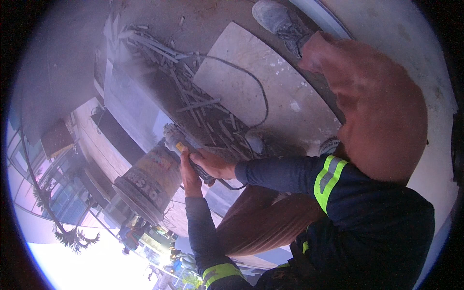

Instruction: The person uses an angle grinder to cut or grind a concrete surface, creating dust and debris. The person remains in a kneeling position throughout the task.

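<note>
Both my hands are on a dusty power tool that looks like an angle grinder (172, 136), with a yellow part near its head. My left hand (190, 175) is closed at its side, close behind the head. My right hand (216, 165) wraps the body just beside it. The grinder's head is at the edge of a pale flat slab (130, 104); the disc itself is not clearly visible. Whitish dust hangs around the slab's far end. Below the tool, a dirty round bucket (151, 181) lies or stands against the slab; how it supports the slab is hard to tell.
Thin cut strips (186, 87) litter the ground beside the slab. A broad pale board (266, 77) lies there, crossed by a dark cord (258, 82). My shoe (275, 19) rests beyond the board. Another person (131, 233) is in the bright background, near a plant (72, 238).
</note>
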The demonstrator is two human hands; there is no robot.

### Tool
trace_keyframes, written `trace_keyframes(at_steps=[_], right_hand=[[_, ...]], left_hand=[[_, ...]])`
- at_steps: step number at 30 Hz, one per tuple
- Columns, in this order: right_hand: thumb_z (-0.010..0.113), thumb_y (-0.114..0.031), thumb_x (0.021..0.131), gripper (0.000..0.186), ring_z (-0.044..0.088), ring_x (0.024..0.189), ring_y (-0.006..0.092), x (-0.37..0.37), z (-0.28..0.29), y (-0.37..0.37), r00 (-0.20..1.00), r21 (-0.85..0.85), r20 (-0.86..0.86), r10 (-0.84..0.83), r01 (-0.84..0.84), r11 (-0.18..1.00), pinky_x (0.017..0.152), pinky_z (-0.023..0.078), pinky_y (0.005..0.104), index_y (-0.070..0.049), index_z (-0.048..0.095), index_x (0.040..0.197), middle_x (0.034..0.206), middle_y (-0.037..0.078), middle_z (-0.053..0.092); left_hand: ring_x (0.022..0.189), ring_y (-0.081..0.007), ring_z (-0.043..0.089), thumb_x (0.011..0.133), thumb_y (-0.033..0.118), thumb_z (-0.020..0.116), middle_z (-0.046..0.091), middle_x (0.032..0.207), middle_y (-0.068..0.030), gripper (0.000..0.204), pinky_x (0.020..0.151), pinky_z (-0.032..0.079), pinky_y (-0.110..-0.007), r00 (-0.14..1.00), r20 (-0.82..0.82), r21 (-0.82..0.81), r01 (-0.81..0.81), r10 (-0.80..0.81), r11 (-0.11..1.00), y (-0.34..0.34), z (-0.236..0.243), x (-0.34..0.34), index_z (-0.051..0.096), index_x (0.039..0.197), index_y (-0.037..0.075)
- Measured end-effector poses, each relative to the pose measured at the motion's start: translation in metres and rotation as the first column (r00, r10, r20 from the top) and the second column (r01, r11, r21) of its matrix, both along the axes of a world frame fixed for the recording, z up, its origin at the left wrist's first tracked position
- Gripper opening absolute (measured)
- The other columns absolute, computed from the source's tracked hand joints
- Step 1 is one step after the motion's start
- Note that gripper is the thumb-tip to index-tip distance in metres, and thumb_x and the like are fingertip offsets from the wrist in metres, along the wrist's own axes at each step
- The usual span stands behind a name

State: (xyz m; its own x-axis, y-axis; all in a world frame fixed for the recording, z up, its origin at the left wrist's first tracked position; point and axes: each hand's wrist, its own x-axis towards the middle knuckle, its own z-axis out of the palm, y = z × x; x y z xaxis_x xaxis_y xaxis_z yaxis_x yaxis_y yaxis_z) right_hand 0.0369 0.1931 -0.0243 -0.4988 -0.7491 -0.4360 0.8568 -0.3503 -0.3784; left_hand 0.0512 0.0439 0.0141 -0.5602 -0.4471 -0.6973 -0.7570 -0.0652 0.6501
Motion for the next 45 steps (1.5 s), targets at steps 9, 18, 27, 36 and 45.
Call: trace_keyframes(at_steps=[9,18,27,36,45], right_hand=[[0.037,-0.055,0.113,0.070,0.073,0.073,0.0210,-0.016,-0.001,-0.011,0.996,-0.035,-0.077,0.036,-0.038,0.999,0.047,0.064,0.0332,0.000,0.034,0.156,0.113,0.018,0.062],[0.038,-0.053,0.113,0.069,0.074,0.093,0.0256,-0.014,-0.009,-0.015,0.999,-0.039,0.035,0.012,-0.011,0.999,0.050,0.065,0.0358,0.002,0.034,0.154,0.125,0.022,0.059],[0.047,-0.050,0.113,0.069,0.057,0.133,0.0304,0.012,-0.025,-0.014,0.935,0.124,-0.353,-0.042,0.091,0.988,0.109,0.050,0.0437,0.004,0.040,0.155,0.147,0.022,0.054],[0.080,-0.044,0.096,0.087,0.055,0.137,0.0302,-0.031,0.054,0.034,0.847,-0.169,-0.459,-0.268,0.213,0.962,0.112,0.046,0.0434,0.000,0.036,0.158,0.149,0.018,0.053],[0.082,-0.012,0.081,0.061,0.074,0.081,0.0214,-0.059,0.161,0.149,0.681,-0.018,-0.732,0.014,-0.040,0.999,0.070,0.062,0.0357,-0.003,0.055,0.136,0.097,0.007,0.070]], left_hand=[[0.106,-0.0208,0.066,0.105,0.054,0.063,0.068,0.114,-0.0085,0.057,0.094,0.052,-0.036,1.000,-0.015,-0.012,-0.021,0.021,1.000,-0.033,-0.012,-0.006,0.063,0.130,0.003],[0.108,-0.0189,0.065,0.104,0.053,0.063,0.068,0.116,-0.0083,0.060,0.096,0.051,-0.036,1.000,-0.006,-0.026,0.023,-0.024,0.999,-0.021,-0.016,-0.011,0.064,0.131,0.000],[0.105,-0.0208,0.064,0.101,0.050,0.066,0.071,0.116,-0.0113,0.063,0.096,0.050,-0.036,0.998,-0.050,-0.166,0.033,-0.042,0.986,0.009,-0.007,0.001,0.068,0.125,-0.008],[0.096,-0.0213,0.065,0.092,0.059,0.070,0.073,0.103,-0.0134,0.070,0.088,0.053,-0.039,0.829,-0.416,-0.390,0.209,-0.374,0.897,0.064,0.098,-0.046,0.070,0.113,-0.008],[0.089,-0.0307,0.072,0.089,0.064,0.069,0.074,0.097,-0.0193,0.077,0.084,0.057,-0.042,0.633,-0.708,-0.240,0.202,-0.314,0.950,0.150,0.182,-0.032,0.070,0.114,-0.009]])
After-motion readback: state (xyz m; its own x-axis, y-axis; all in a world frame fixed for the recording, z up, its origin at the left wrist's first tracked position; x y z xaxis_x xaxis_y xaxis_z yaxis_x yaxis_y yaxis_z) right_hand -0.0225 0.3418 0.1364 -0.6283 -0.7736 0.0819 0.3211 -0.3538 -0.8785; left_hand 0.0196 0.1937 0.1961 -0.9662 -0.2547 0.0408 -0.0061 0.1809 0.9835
